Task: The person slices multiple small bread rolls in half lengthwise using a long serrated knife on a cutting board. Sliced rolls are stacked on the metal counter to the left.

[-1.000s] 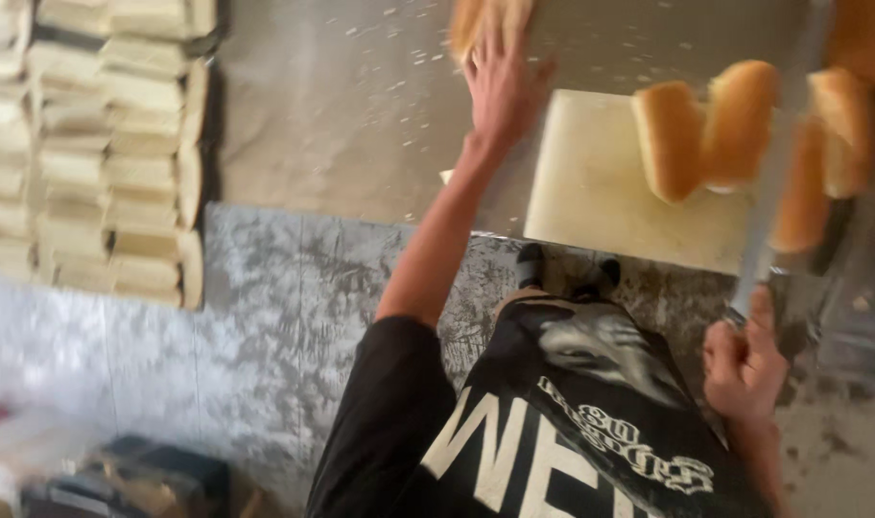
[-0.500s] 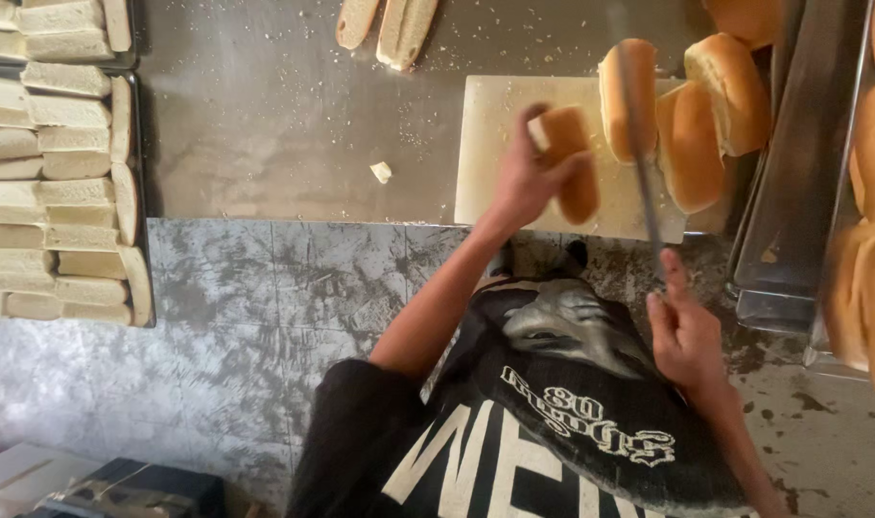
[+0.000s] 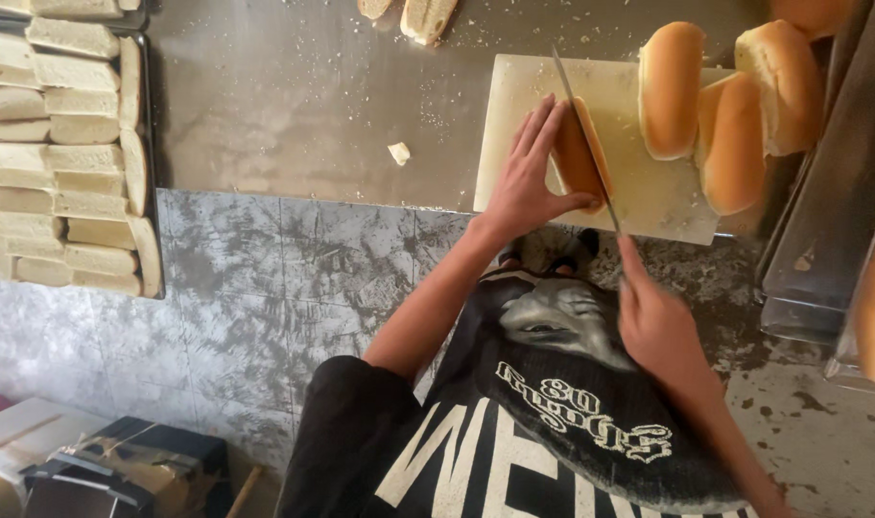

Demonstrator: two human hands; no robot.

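My left hand (image 3: 526, 177) presses a golden bread roll (image 3: 579, 158) on its side against a pale cutting board (image 3: 649, 197). My right hand (image 3: 656, 321) grips the handle of a long knife (image 3: 583, 144), whose blade runs lengthwise through the roll, next to my left fingers. Three whole rolls (image 3: 725, 105) lie on the board's right part.
A dark tray (image 3: 148, 144) at the left holds several rows of split rolls (image 3: 59, 153). Two cut halves (image 3: 413, 14) lie at the top of the steel counter (image 3: 294, 105), a crumb (image 3: 397, 153) nearby. A metal tray (image 3: 831, 221) with more rolls stands at the right. Boxes (image 3: 111, 465) sit on the floor.
My left hand took a roll from the far counter, brought it to the board and laid it down. My right hand brought the knife over and into the roll.
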